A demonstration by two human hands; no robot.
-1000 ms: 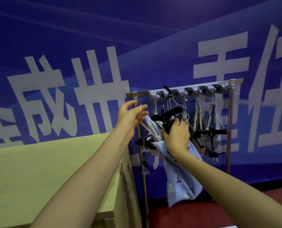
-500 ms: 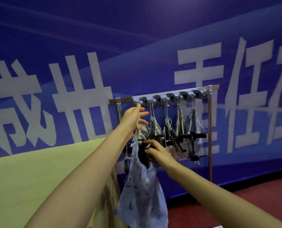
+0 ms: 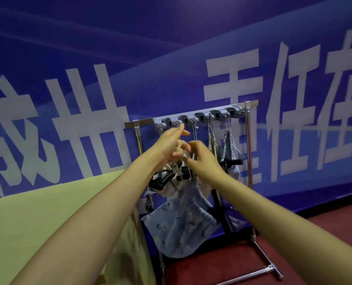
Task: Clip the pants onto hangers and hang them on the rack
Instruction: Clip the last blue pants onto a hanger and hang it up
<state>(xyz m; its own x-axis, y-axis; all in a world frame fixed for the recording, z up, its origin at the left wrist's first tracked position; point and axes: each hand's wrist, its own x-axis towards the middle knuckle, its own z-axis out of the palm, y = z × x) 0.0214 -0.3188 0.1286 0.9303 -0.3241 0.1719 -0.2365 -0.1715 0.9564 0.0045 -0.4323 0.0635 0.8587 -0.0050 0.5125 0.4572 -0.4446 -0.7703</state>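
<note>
Progress seems past the middle, as I judge it. One pair of pale blue pants (image 3: 233,150) already hangs from the right end of the grey hook strip (image 3: 199,117) on the metal rack (image 3: 248,153). It is carried by a plaited cord, with a black clip (image 3: 231,162) below.

A second pair, the printed pants (image 3: 181,227), hangs under the hands in front of the rack, with the gathered waist upward. It seems fastened to a black hanger (image 3: 160,179), but the blur does not let me count the clips. I think the clipping is done for this pair and what remains is to put its loop over a free hook.

The left hand (image 3: 169,142) is raised just under the hook strip. Its fingers pinch a pale cord (image 3: 185,156), and the forefinger points up toward a hook. The right hand (image 3: 204,159) is just beside it, with curled fingers close to the same cord. I cannot tell if they really grip it.

No real container is present. The rack takes this role: the hooks on the right carry cords and the hung pair, and the hooks on the left are partly hidden by the hands. A yellow-green bench (image 3: 37,223) stands just beside the rack on the left. The view does not show whether more pants wait somewhere.
</note>
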